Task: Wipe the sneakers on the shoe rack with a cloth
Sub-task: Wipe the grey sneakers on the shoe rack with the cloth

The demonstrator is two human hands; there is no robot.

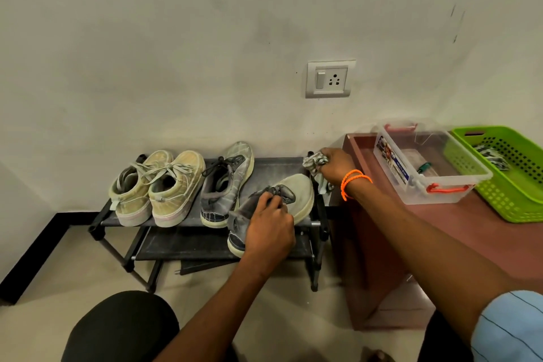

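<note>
the left hand (269,231) is gripping a grey sneaker (273,209), fingers curled into its collar, tilting it on the front right of the black shoe rack's (276,166) top shelf. the right hand (335,166) is clutching a crumpled cloth (316,166) by the rack's back right corner. a second grey sneaker (224,185) and two beige sneakers (158,186) are sitting alongside.

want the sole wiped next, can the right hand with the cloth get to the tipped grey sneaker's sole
Probably yes. The sole faces up and is bare, right beside the right hand holding the cloth; the left hand grips only the sneaker's upper.
</note>
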